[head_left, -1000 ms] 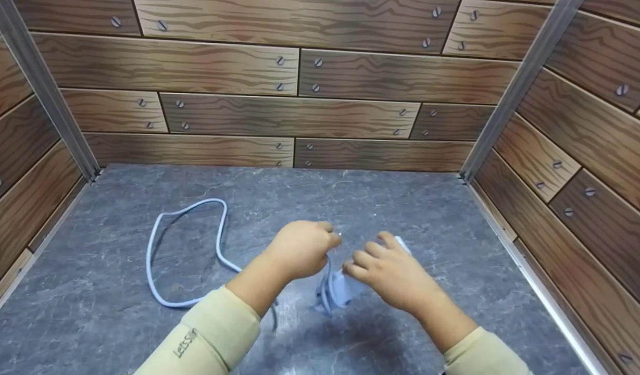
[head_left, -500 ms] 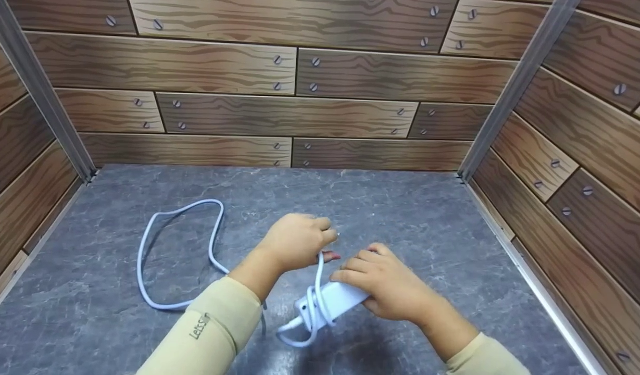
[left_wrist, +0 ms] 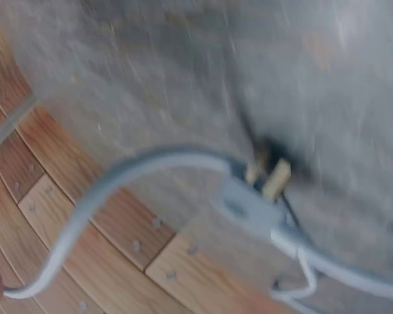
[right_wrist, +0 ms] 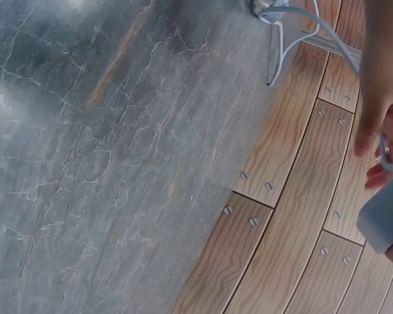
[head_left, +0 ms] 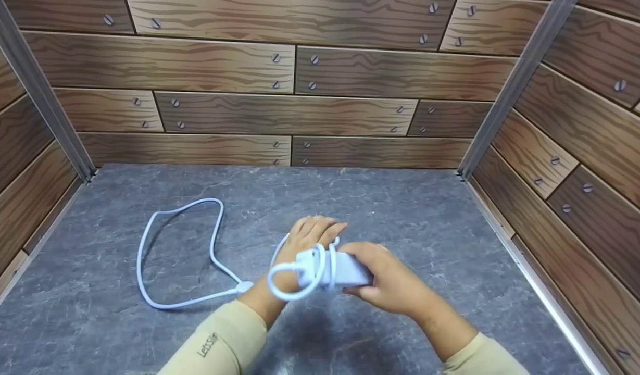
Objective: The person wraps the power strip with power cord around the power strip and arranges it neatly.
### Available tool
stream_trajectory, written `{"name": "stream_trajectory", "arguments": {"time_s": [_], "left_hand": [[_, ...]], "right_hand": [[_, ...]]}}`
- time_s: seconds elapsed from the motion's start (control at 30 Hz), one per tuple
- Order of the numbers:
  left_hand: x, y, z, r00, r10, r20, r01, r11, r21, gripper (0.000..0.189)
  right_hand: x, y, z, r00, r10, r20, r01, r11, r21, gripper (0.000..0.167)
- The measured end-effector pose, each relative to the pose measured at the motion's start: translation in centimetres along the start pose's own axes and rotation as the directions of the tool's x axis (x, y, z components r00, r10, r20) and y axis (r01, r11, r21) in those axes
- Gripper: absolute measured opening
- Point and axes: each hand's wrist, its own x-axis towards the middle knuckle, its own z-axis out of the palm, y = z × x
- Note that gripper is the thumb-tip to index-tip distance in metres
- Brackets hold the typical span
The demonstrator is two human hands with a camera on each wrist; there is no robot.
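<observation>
Evidently the right hand (head_left: 390,281) had its fingers curled round one end of the pale adapter (head_left: 353,271), thumb below; the adapter hung above the worktop (head_left: 434,219), roughly level, with a shadow beneath it. Turns of pale cord (head_left: 139,265) lay around its other end, where a small curl stuck out toward the left; the left hand (head_left: 312,232) was just behind, its fingers extended and slightly bent, and the cord ran beneath its palm; its thumb was hidden in the head view, so I could not tell whether those fingers gripped the cord.

The adapter and its turns blocked part of the left hand and wrist; farther left, a wide loop of cord lay on the worktop, its ends meeting at the plug (head_left: 244,286), close beside the left forearm; wood-patterned panels (head_left: 226,112) rose around the worktop.

The left wrist view, though blurred, showed the plug's brass-coloured prongs (left_wrist: 276,180), which the head view did not make out; the right wrist view showed cord among the left hand's fingers, with only a corner of the adapter at the edge.
</observation>
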Motion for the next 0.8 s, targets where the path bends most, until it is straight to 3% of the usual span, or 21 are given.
{"name": "stream_trajectory", "arguments": {"time_s": [0.13,0.23,0.37,0.43,0.53,0.73,0.8], "left_hand": [[-0.2,1.4,-0.1,0.989,-0.132,0.063,0.138,0.984,-0.112,0.054],[0.1,2.3,-0.5,0.990,-0.125,0.071,0.133,0.984,-0.118,0.046],[-0.2,2.9,0.1,0.988,-0.144,0.053,0.152,0.969,-0.195,0.034],[-0.4,3.0,0.4,0.979,-0.190,0.071,0.203,0.934,-0.295,0.034],[-0.4,3.1,0.5,0.961,-0.233,0.146,0.273,0.878,-0.394,0.038],[0.0,3.5,0.3,0.914,-0.270,0.302,0.386,0.805,-0.450,0.023],[0.0,3.5,0.3,0.912,-0.265,0.314,0.394,0.778,-0.489,0.017]], "right_hand": [[0.3,-0.5,0.4,0.996,0.088,-0.028,-0.089,0.995,-0.044,0.067],[0.5,-0.7,0.7,0.988,0.134,-0.083,-0.139,0.988,-0.070,0.077],[0.8,-1.2,0.7,0.964,0.226,-0.139,-0.238,0.968,-0.076,0.086],[1.0,-1.4,0.6,0.948,0.280,-0.150,-0.292,0.954,-0.066,0.085],[1.3,-1.7,0.4,0.923,0.350,-0.157,-0.360,0.932,-0.037,0.081],[1.8,-2.0,0.1,0.890,0.418,-0.180,-0.425,0.905,0.004,0.073],[1.9,-1.9,-0.1,0.888,0.420,-0.189,-0.429,0.904,-0.004,0.070]]}}
